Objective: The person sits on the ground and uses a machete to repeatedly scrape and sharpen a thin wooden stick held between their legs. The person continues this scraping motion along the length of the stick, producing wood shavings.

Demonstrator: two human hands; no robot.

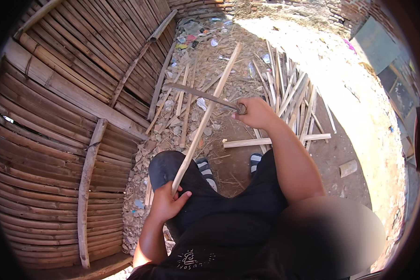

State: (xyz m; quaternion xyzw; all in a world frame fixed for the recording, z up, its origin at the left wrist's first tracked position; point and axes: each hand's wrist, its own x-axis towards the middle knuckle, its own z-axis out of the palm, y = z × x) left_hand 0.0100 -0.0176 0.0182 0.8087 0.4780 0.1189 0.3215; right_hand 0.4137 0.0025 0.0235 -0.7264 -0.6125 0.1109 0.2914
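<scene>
My left hand (168,201) is closed round the near end of a long pale wooden stick (201,125), beside my left thigh. The stick slants up and away to the right, its far end raised over the littered ground. In my right hand (254,113) is the handle of a machete (196,92), with the fingers wrapped round it. Its long dark blade points left and crosses the stick at about the middle. Whether the edge touches the wood I cannot tell.
A bamboo-slat wall (56,102) stands close on my left. To the right of my feet lies a heap of split sticks (296,100), with one stick (270,142) across its near end. A short cylindrical piece (348,168) lies farther right. Rubble and litter (191,39) cover the ground ahead.
</scene>
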